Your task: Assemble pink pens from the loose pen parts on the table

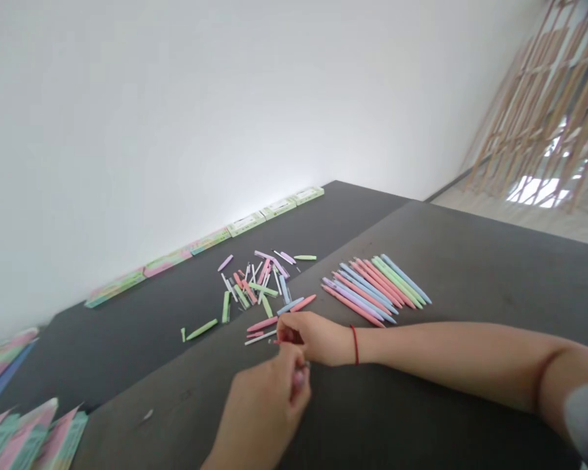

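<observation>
My left hand (267,398) is closed, its fingers curled round a small pinkish pen part (299,377) that is mostly hidden. Against its fingertips, my right hand (321,338) is bent in a pinch; what it holds, if anything, is hidden. Just left of the right fingers lie a pink pen barrel (262,324) and a thin white refill (261,337). Beyond the right hand rest a blue barrel (291,306) and a coral barrel (303,303). A row of pastel pens (372,287) lies side by side behind my right forearm.
Loose pen parts, among them a green barrel (226,307) and a purple barrel (225,263), are scattered farther back. Flat boxes (245,224) line the wall (215,98). Pastel packets (34,437) stand at the near left of the dark table (494,281).
</observation>
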Motion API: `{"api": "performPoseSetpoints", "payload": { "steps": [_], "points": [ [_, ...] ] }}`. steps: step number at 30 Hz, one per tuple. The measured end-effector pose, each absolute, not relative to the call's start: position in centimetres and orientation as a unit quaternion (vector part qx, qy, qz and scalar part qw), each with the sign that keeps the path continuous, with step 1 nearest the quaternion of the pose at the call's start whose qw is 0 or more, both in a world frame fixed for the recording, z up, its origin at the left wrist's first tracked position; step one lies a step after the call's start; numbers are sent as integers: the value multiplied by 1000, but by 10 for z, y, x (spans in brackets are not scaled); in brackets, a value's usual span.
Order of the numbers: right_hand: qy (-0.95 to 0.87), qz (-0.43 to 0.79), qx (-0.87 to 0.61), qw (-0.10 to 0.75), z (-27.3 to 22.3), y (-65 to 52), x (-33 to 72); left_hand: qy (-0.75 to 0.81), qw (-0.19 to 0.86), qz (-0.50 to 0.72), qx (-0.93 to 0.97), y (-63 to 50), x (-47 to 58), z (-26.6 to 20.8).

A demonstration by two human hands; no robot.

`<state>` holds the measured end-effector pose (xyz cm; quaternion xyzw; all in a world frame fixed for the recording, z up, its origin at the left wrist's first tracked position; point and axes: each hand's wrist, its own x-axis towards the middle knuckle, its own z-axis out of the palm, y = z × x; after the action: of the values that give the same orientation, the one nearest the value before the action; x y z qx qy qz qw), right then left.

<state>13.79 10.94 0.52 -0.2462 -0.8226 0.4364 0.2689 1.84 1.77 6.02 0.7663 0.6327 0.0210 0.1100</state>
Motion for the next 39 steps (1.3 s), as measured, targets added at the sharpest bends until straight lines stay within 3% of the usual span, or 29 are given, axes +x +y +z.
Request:
{"api": "performPoseSetpoints", "payload": {
  "steps": [4, 10, 17, 22, 25, 28, 39],
  "points": [
    [-835, 393, -255, 288, 3, 114, 137, 718, 54, 51, 692, 52, -43, 62],
    [-848, 361, -265, 285, -1, 115, 137, 754, 49, 93, 648, 69, -76, 43],
    [-847, 362, -252, 296, 3, 115, 136, 622, 301, 195, 696, 56, -47, 52],
    [-810, 426, -240, 324, 8, 113, 135, 620, 335, 260, 660, 56, -39, 47],
    [-769, 492, -226, 339, 14, 112, 137, 611, 411, 304, 604, 59, -42, 41],
    [-767, 482, -227, 359, 20, 113, 139, 596, 482, 337, 546, 59, -41, 34],
    [-790, 420, -270, 357, 24, 120, 143, 589, 522, 427, 446, 53, -31, 30]
  ]
}}
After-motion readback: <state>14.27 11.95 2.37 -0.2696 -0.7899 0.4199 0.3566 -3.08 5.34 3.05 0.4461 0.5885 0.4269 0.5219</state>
